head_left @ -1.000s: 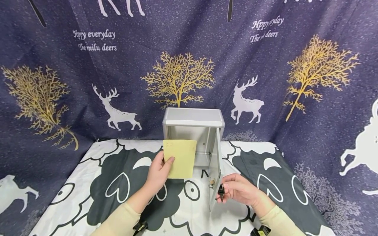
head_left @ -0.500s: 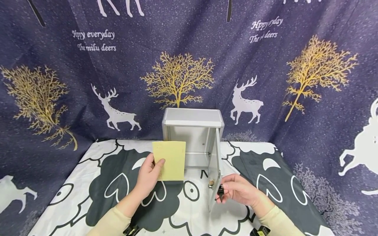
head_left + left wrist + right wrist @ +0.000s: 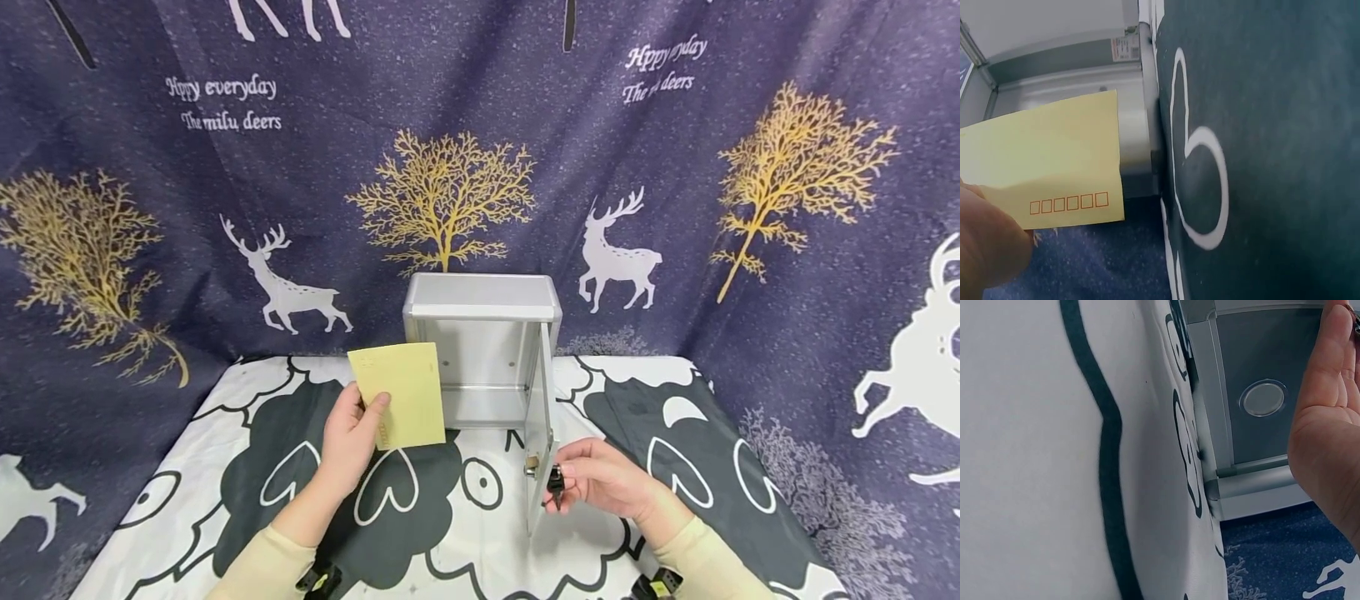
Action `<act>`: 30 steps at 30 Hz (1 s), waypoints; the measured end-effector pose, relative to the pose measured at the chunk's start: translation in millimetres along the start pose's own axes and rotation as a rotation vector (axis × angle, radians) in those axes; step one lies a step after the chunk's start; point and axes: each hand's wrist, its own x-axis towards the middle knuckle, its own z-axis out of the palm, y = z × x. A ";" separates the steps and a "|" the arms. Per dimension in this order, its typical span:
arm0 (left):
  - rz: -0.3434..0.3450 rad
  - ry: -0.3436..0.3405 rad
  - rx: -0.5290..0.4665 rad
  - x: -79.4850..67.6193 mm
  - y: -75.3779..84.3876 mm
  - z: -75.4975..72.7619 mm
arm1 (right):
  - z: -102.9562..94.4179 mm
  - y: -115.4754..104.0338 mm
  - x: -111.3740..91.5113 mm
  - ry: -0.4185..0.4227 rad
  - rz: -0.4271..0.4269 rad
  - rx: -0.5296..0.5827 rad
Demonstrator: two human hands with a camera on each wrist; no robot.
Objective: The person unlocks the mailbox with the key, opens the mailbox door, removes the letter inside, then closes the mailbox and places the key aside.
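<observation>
My left hand pinches a yellow envelope by its left edge, thumb on the near face. The envelope is upright and slightly tilted, in front of the left part of a silver-grey metal mailbox. In the left wrist view a row of small red squares shows on the envelope. The mailbox's door stands swung out on the right side. My right hand holds black keys at the lock on the door's outer face; some fingers are hidden behind the door's edge.
The mailbox stands on a black-and-white patterned cloth. Behind it hangs a dark blue curtain printed with deer and trees. A round disc shows on the door in the right wrist view.
My left hand has moved left with the envelope, away from the front of the mailbox's opening, and the envelope has tilted a little. My right hand stays at the keys.
</observation>
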 end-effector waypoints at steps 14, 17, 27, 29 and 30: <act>-0.024 0.041 0.036 13.6 -4.8 -20.2 | -0.4 0.1 -0.4 0.023 0.008 -0.017; -0.034 0.061 0.013 15.8 -3.9 -24.3 | -0.7 0.1 0.0 0.018 0.006 -0.011; -0.080 0.135 -0.007 24.3 -15.0 -38.0 | 1.3 -1.3 0.7 0.028 0.017 -0.024; -0.089 0.148 0.000 26.3 -17.9 -40.7 | 2.0 -1.7 0.3 0.034 0.020 -0.032; -0.097 0.152 0.006 27.4 -19.5 -42.2 | 2.0 -1.7 0.2 0.032 0.020 -0.032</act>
